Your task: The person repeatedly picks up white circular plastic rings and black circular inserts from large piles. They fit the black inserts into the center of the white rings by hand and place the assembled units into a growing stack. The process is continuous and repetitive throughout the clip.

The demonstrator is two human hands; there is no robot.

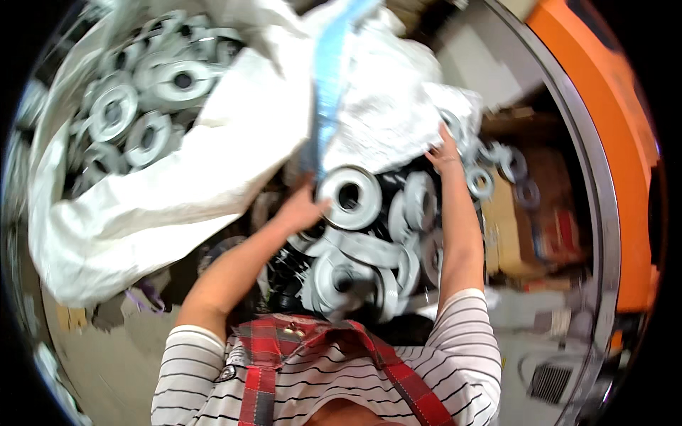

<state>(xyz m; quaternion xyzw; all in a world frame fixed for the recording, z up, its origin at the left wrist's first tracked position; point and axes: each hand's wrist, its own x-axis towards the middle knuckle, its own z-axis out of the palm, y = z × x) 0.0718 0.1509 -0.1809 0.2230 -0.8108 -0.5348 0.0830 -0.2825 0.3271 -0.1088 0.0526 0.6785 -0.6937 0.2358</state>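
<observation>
Grey floor [106,369] at lower left, orange frame [626,156] curving along the right, large white bag [241,156] of pale parts at upper left. Straight ahead, white woven sheet [387,92] draped over the far side of jumbled pale rings [371,200]: probably light, limp and slightly slippery, best taken by a bunched fold or edge; rings likely stiff, easier by the rim. Right hand [445,150] at the sheet's lower right edge; pinching or only touching, cannot tell. Left hand [302,209] below and left of the sheet, just beside a ring, thumb apart, too blurred to confirm any grip.
</observation>
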